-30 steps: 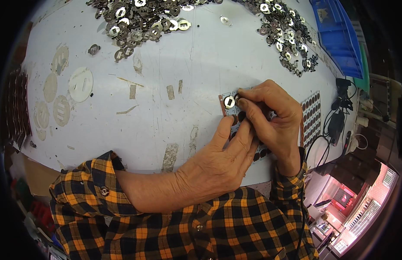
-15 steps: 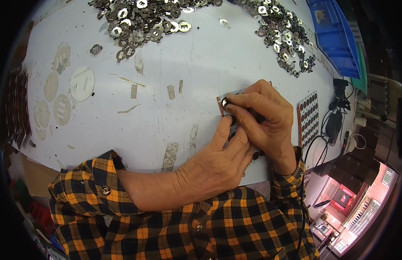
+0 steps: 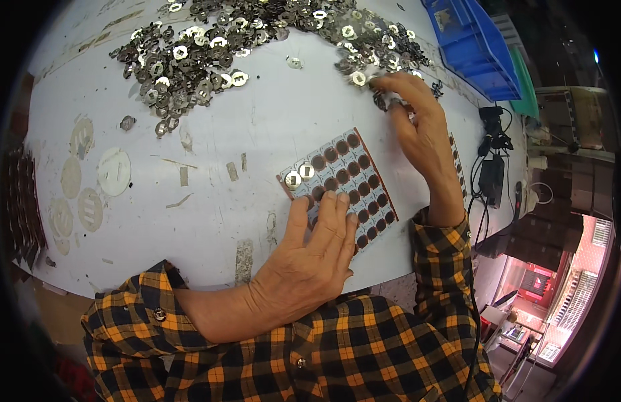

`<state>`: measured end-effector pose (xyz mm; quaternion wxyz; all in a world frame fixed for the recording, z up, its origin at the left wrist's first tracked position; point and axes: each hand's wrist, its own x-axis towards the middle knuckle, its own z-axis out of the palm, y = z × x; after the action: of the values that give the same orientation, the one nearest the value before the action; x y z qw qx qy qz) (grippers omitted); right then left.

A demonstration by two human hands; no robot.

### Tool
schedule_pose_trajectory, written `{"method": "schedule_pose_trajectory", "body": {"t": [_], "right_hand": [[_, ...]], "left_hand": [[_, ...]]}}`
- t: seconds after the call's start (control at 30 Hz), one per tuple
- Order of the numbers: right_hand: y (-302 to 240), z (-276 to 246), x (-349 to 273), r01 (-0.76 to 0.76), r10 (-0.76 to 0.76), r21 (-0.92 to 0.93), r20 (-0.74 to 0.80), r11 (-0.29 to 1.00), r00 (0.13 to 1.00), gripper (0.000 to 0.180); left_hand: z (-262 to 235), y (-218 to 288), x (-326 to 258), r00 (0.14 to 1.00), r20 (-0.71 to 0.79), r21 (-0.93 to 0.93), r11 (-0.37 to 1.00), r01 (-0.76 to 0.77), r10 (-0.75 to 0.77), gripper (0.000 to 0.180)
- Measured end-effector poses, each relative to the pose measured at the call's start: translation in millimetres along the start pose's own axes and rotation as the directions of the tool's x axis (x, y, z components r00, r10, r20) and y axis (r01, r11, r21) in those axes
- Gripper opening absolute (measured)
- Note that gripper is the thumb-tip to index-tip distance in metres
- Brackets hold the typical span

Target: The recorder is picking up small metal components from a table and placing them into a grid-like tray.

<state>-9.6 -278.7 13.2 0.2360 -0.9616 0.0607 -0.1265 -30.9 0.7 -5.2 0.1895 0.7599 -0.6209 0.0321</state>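
Observation:
A grey sheet [image 3: 350, 177] with rows of round brown pads lies on the white table [image 3: 210, 221]. Two silver washers [image 3: 299, 176] sit on pads at its near-left corner. My left hand [image 3: 314, 258] lies flat on the sheet's lower part, fingers spread, pinning it down. My right hand [image 3: 417, 127] reaches far out to the edge of a wide pile of silver washers [image 3: 210, 40], fingertips curled among them. Whether it grips one is hidden by the fingers.
A blue plastic bin [image 3: 471, 43] stands at the far right. A black power adapter with cables [image 3: 491, 167] hangs at the table's right edge. Round paper discs [image 3: 113, 171] and tape scraps lie on the left. Another pad sheet [image 3: 455, 164] shows beyond my right wrist.
My right hand left the sheet and moved up to the washer pile. My left hand slid down and flattened on the sheet, which is now uncovered with two washers on it.

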Motion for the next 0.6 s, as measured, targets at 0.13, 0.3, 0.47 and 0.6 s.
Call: {"method": "schedule_pose_trajectory", "body": {"t": [0.13, 0.3, 0.47, 0.6], "right_hand": [[-14, 3, 2, 0.032, -0.019, 0.067, -0.192, 0.997, 0.981, 0.034], [-27, 5, 3, -0.008, 0.018, 0.117, -0.085, 0.993, 0.996, 0.026], [-58, 18, 6, 0.071, -0.079, 0.276, 0.018, 0.959, 0.997, 0.017], [-77, 37, 22, 0.261, -0.277, 0.164, 0.084, 0.951, 0.957, 0.016]], "left_hand": [[-1, 2, -1, 1.0, 0.001, 0.038, 0.999, -0.031, 0.031, 0.074], [1, 1, -4, 0.998, 0.002, 0.084, 0.995, -0.06, 0.06, 0.069], [-1, 0, -1, 0.997, -0.042, 0.059, 0.996, -0.068, 0.07, 0.063], [-1, -2, 0, 0.994, -0.08, 0.078, 0.994, -0.071, 0.077, 0.062]]}}
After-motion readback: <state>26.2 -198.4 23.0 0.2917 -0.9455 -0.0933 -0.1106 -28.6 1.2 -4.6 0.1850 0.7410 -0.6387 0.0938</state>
